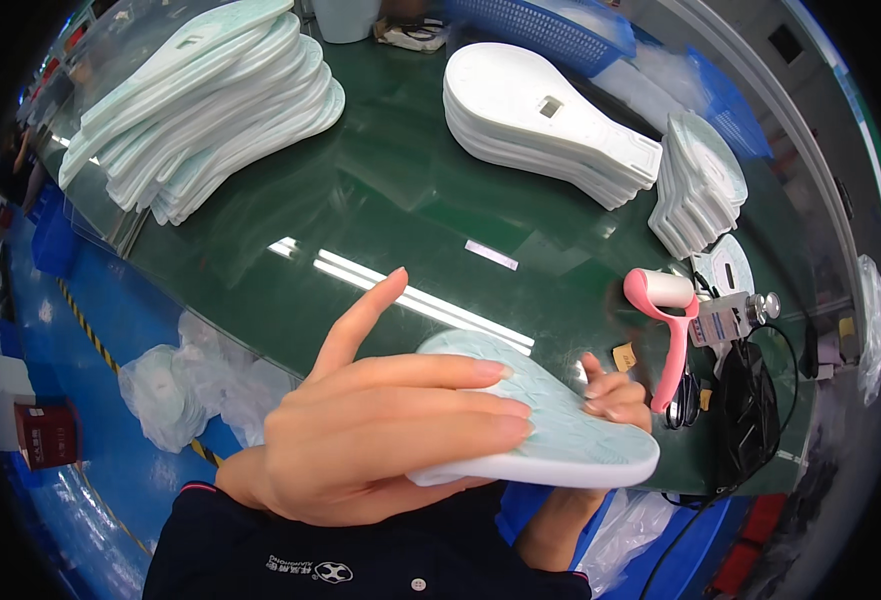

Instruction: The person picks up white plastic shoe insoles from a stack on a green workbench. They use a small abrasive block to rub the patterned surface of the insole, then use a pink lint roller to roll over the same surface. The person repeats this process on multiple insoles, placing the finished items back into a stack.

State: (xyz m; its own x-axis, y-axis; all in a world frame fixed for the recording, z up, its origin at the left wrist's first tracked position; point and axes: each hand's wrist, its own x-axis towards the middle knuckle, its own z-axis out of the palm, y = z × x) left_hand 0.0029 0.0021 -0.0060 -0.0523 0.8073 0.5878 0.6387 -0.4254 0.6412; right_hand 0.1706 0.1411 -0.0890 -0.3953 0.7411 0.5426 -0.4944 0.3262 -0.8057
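Left hand [360, 440] grasps the panel [585, 435] across its face, one finger extended clear; right hand [618, 395] grips its far side. Panel is above the counter's [390, 200] near edge, long axis slanting, rounded end toward the near right corner. Face pale green, patterned; rim white.

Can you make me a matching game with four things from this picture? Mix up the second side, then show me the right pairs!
Things:
1. Roller
2. Pale green pad
3. Floor tape
4. Box at the far left

Clues:
A. Black and yellow stripes
B. Dark red
C. Between the left hand and the right hand
D. Pink and white

Right pairs: 1-D, 2-C, 3-A, 4-B
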